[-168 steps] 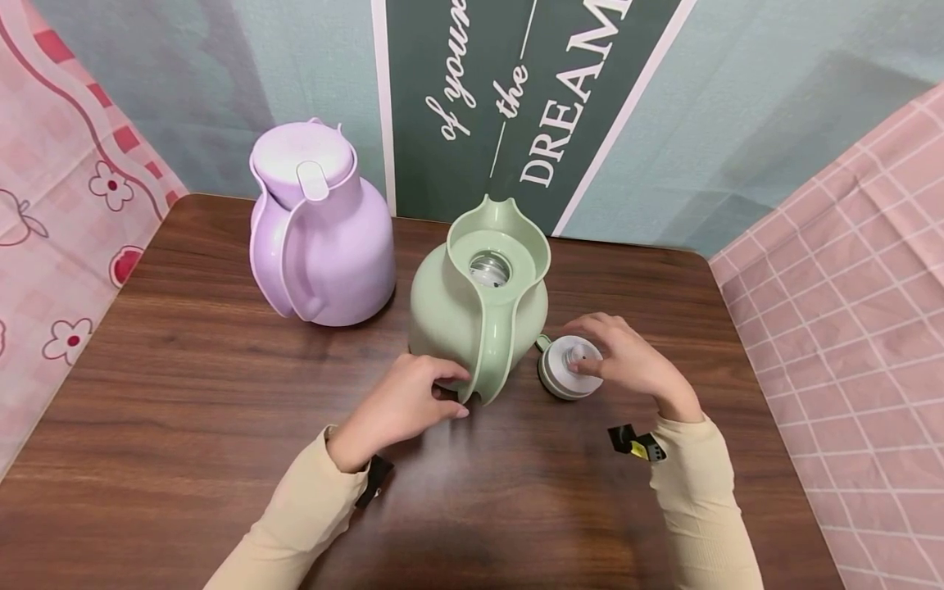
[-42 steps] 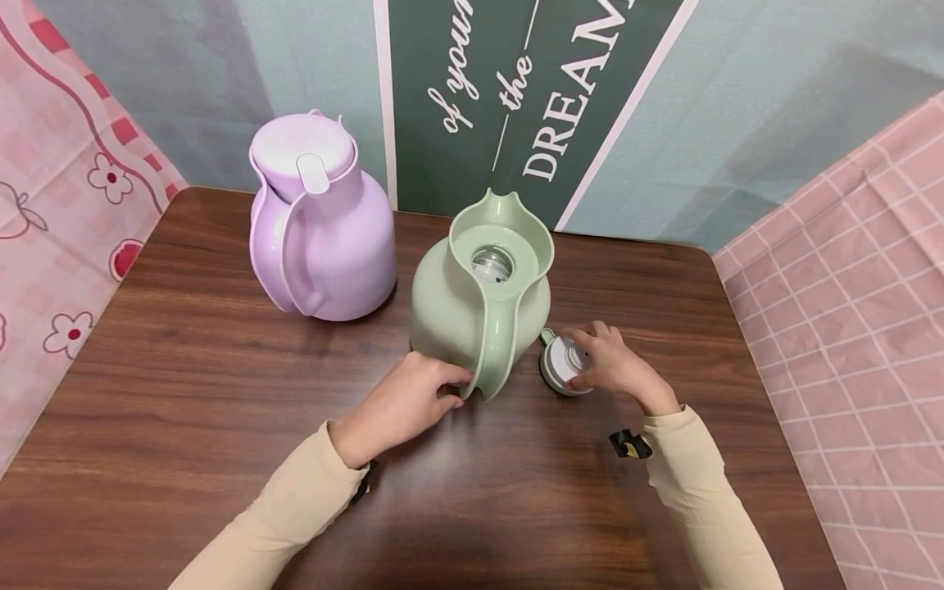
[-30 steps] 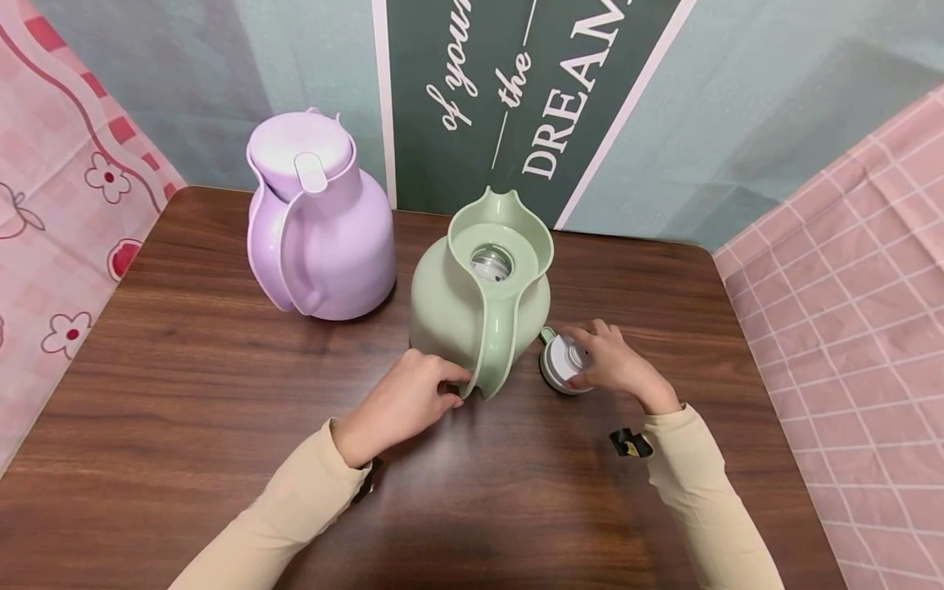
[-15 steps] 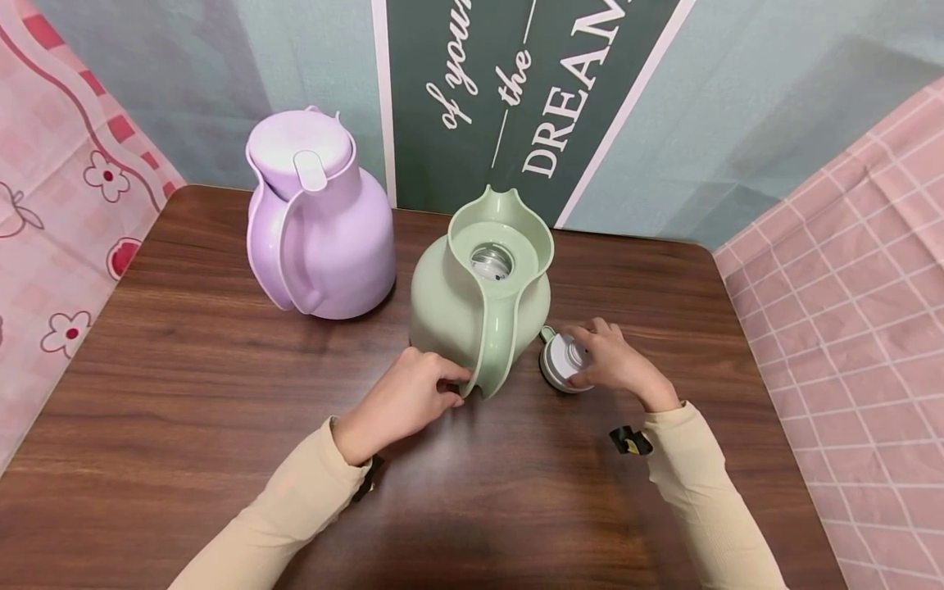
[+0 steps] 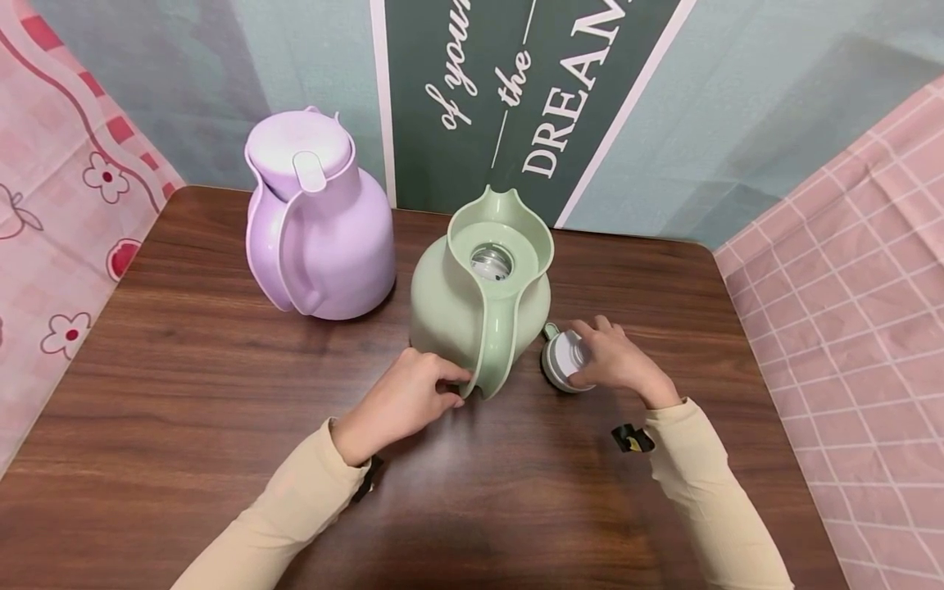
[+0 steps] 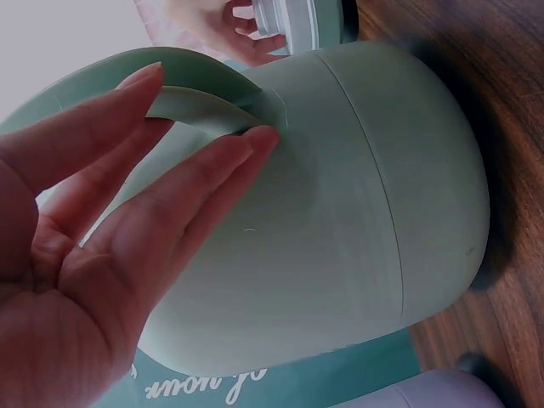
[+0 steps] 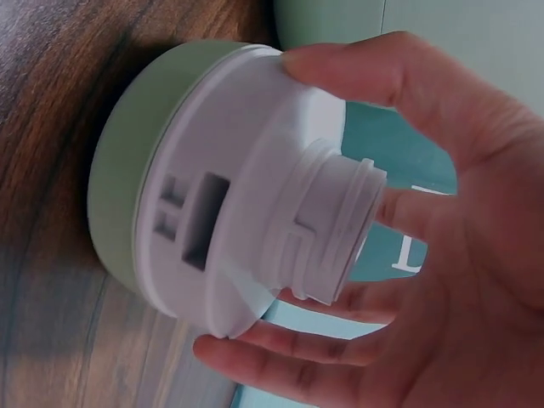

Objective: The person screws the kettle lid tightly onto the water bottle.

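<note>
A light green vacuum jug (image 5: 442,303) stands uncovered, its round mouth facing up. By the lower end of its handle (image 5: 498,336) is my left hand (image 5: 406,401); in the left wrist view the thumb and fingertips (image 6: 262,140) pinch lightly at that handle. To the jug's right, the jug lid (image 5: 564,360) sits upside down on the table, its white threaded stopper (image 7: 327,225) uppermost. My right hand (image 5: 615,360) grips the lid's rim from above, thumb on one side and fingers on the other. The palm partly covers the lid in the head view.
A lilac vacuum jug (image 5: 347,246) with its lid on stands at the back left of the brown wooden table (image 5: 472,508). Behind is a blue-grey cloth with a lettered dark panel (image 5: 516,106). Pink cloths hang at the left and right sides.
Compared with several seconds ago, my right hand has lowered and spread round the lid. Lately the lid has shifted slightly right. My left hand stays by the green jug's handle.
</note>
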{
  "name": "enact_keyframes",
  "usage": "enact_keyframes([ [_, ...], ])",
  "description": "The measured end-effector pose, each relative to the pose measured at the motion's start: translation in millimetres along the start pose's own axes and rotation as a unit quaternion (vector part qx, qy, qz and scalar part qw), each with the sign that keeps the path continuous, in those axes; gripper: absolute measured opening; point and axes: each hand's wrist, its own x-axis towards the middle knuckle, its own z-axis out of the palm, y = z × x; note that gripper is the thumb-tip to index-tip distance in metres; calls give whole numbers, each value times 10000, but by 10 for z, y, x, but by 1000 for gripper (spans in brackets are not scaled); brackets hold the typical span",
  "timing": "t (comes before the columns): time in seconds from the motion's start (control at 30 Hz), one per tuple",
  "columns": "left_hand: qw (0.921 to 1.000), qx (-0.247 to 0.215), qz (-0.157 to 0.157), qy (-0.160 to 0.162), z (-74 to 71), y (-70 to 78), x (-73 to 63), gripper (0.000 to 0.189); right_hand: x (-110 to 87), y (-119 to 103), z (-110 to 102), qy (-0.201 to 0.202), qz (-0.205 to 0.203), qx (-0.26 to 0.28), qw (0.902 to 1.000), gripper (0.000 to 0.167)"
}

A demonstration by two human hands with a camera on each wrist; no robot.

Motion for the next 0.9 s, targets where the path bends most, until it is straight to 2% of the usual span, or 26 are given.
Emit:
enact_keyframes([
  [0.17,10000,18,3,37,3,1,-1,21,-14,39,-14,61,65,116,9999,77],
  [0.43,10000,18,24,53,3,7,0,20,-98,55,-145,418,186,531,9975,73],
  [0.67,10000,30,17,77,0,6,-3,21,-190,21,-312,1100,32,831,9904,73],
  [0.9,10000,-10,77,30,-3,0,1,19,-262,-10,-453,1922,-565,1055,9740,73],
])
